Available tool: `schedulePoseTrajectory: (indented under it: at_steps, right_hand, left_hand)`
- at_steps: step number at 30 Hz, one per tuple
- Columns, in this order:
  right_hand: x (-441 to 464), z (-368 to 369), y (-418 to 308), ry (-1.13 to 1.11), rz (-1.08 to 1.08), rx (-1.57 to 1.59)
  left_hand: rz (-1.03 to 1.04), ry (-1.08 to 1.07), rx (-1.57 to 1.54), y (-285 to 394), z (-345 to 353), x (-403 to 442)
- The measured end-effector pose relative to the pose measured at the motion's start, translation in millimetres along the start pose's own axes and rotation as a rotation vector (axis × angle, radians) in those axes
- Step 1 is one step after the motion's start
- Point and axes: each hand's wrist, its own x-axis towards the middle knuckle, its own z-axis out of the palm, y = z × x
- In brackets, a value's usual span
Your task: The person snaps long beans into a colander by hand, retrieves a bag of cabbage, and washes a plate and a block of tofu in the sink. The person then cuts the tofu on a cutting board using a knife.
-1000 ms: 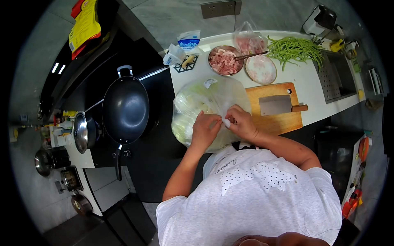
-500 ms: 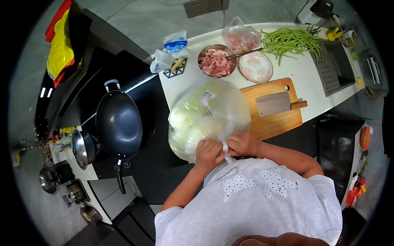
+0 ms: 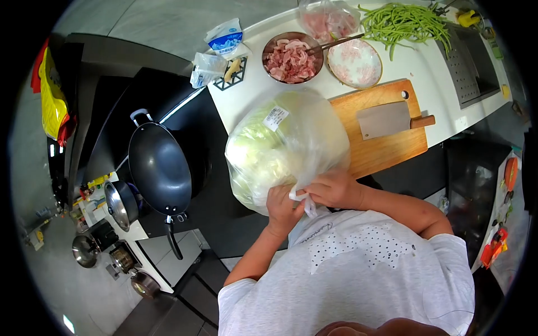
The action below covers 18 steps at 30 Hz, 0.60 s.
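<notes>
A large clear plastic bag with a label holds what looks like pale green cabbage, at the counter's front edge against my body. My left hand is closed on the bag's gathered neck. Just right of it, my right hand pinches the same twisted plastic, and a loose end hangs between the two. Part of the fingers is hidden in the folds. Behind the bag, to its right, a wooden cutting board carries a cleaver lying flat.
A metal bowl of sliced meat with chopsticks, a patterned plate, bagged meat and green beans line the back. The sink is far right. On the left, a wok sits on the dark stove.
My hands have shifted slightly on the bag's neck, and the plastic now loops out between them. The view has tilted, so the counter things appear higher.
</notes>
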Motion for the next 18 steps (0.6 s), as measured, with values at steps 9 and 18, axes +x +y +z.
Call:
schedulePoseTrajectory:
  at_steps: [9, 18]
  right_hand:
    - [-10.3, -1.7, 3.2, 0.019, 0.002, -0.029]
    - [-10.7, -4.6, 8.1, 0.012, 0.029, 0.047]
  left_hand:
    - [-0.005, 0.050, -0.061, 8.3, 6.7, 13.1]
    - [-0.150, 0.022, -0.107, 14.0, 0.6, 21.3]
